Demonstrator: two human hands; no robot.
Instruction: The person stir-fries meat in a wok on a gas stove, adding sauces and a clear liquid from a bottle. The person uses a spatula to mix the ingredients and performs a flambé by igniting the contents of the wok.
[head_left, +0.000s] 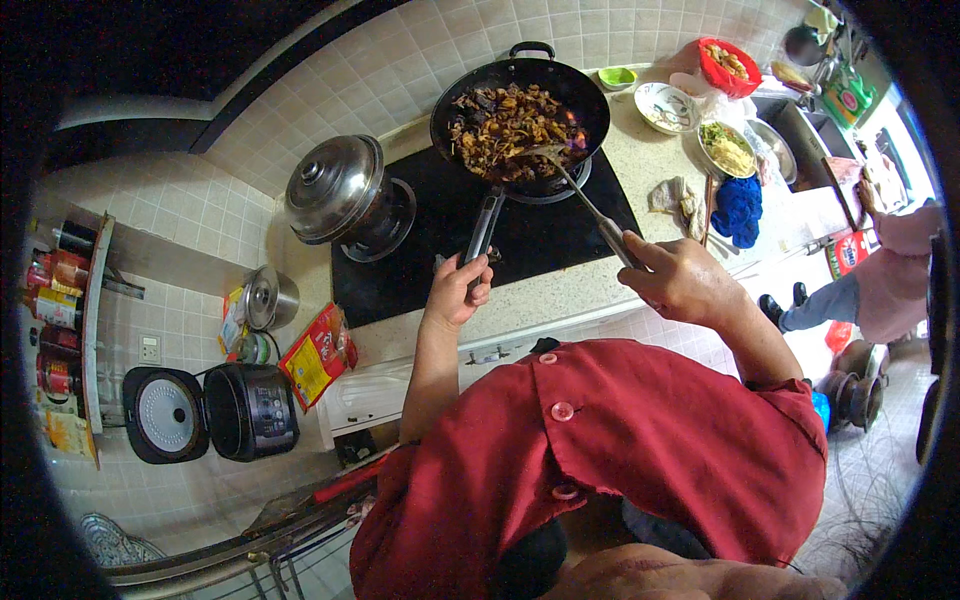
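A black wok (585, 97) holds a heap of browned, chopped food (506, 127) over the right burner of a black glass hob (427, 217). My left hand (459, 289) grips the wok's long handle (486, 225), in front of the hob. In my right hand (679, 281) is the grey handle of a metal spatula (592, 206). The spatula's blade rests in the food at the right side of the wok. Small orange and purple glints show at the wok's right inner side.
On the left burner sits a pot with a domed steel lid (330, 184). Rightward are a patterned bowl (666, 107), a plate of shredded food (726, 150), a blue cloth (738, 212) and a sink (795, 142). A rice cooker (251, 411) stands open at left. Another person (892, 277) is at far right.
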